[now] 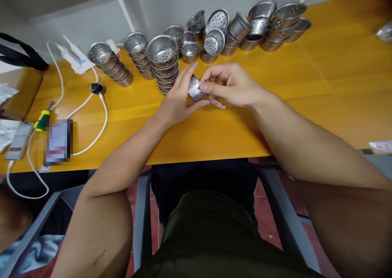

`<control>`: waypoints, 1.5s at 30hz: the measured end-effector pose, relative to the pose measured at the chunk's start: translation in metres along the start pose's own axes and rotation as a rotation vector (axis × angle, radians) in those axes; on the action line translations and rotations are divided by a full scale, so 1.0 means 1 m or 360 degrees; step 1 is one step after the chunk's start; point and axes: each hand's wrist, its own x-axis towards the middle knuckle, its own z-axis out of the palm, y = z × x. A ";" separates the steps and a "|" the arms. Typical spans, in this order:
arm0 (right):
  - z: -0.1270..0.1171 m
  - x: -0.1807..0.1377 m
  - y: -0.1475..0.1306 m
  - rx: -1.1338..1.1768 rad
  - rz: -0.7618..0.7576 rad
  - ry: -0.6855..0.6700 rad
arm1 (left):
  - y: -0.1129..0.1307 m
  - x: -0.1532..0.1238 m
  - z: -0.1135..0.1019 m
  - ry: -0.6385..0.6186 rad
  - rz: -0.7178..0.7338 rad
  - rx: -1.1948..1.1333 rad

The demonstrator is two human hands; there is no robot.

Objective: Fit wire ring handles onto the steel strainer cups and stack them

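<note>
Between my two hands, tilted above the wooden table (214, 135), is a small perforated metal cup (195, 89). My left hand (180, 96) grips its left side, with the thumb below and the fingers over the top. On its right side, my right hand (229, 84) pinches the rim between thumb and forefinger; its other fingers curl beneath. Just behind my left hand stands a tall stack of perforated cups (162, 57). Two more stacks rise farther left, the middle stack (136, 49) and the leftmost stack (105, 59).
Along the back wall sits a jumble of loose and stacked perforated cups (216, 41). To the left lie a phone (58, 143), another phone (20, 141), a green-yellow screwdriver (43, 120), white cables (105, 124) and a power strip (75, 61). Part of another person (14, 216) shows lower left.
</note>
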 end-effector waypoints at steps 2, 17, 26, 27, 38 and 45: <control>0.002 0.001 0.002 0.0020 0.0006 0.0013 | -0.005 -0.002 0.000 -0.0009 -0.0003 -0.0033; 0.014 0.009 0.008 -0.0032 0.0142 0.0444 | -0.014 -0.004 -0.001 0.0026 0.0034 -0.0012; 0.018 0.006 -0.005 0.0308 0.0101 0.0392 | 0.002 0.001 -0.016 0.0069 -0.0042 0.0043; 0.017 0.006 -0.009 0.0349 0.0058 0.0399 | 0.007 0.002 -0.020 0.0106 -0.0032 0.0037; -0.035 0.009 0.013 -0.0392 0.0136 0.0466 | -0.023 0.006 -0.053 0.0996 0.0290 -0.0086; -0.036 0.017 0.053 -0.1351 0.0239 0.0384 | -0.055 0.004 -0.077 0.0909 0.0021 0.0169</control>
